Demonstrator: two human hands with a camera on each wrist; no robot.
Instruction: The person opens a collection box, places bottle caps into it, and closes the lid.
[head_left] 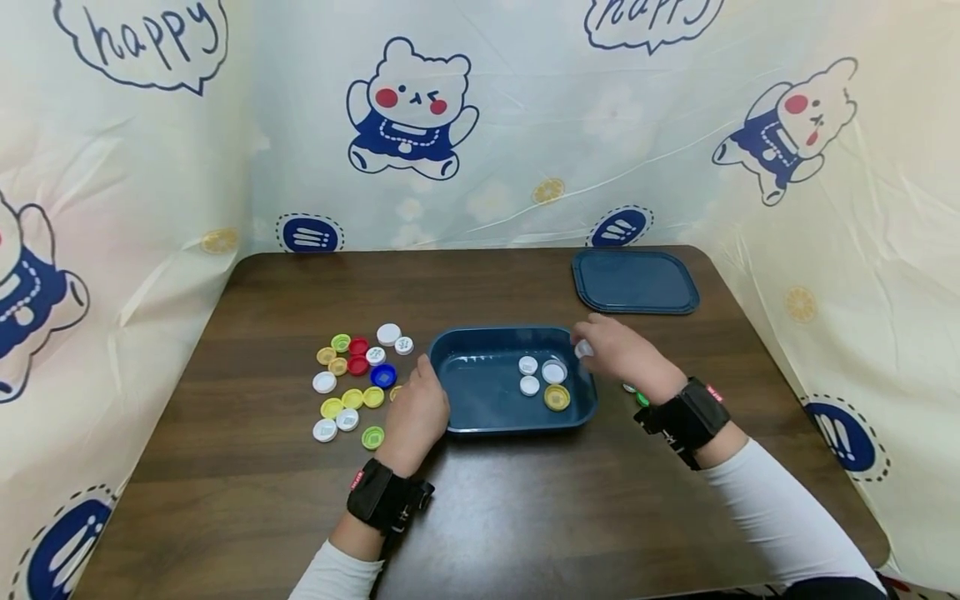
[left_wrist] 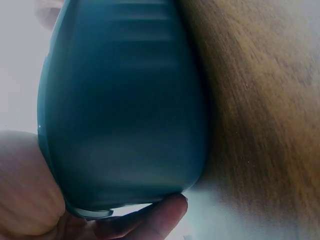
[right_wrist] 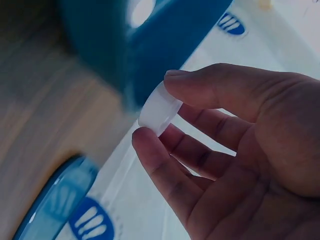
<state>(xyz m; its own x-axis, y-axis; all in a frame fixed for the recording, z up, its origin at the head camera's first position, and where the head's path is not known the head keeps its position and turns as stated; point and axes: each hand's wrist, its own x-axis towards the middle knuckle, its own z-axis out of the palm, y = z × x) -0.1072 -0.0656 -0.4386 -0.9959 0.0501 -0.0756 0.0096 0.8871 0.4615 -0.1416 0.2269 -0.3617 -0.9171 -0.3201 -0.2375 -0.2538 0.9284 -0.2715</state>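
A dark blue tray (head_left: 495, 423) sits mid-table, holding several bottle caps: white caps (head_left: 553, 371) and a yellow cap (head_left: 557, 397). The left hand (head_left: 418, 408) grips its left end; in the left wrist view, the thumb is over the rim and the fingertips (left_wrist: 172, 210) are against the outer wall of the tray (left_wrist: 125, 110). Above the tray's right rim, the right hand (head_left: 626, 354) pinches a white bottle cap (right_wrist: 160, 109) between thumb and forefinger. Left of the tray lie loose caps, among them a blue cap (head_left: 383, 376) and red caps (head_left: 357, 365).
A blue lid-like flat tray (head_left: 636, 282) rests at the table's back right corner. Partly hidden under the right wrist is a green cap (head_left: 642, 400). A light green cap (head_left: 372, 437) lies beside the left wrist. Printed cloth (head_left: 525, 125) surrounds the wooden table (head_left: 510, 517).
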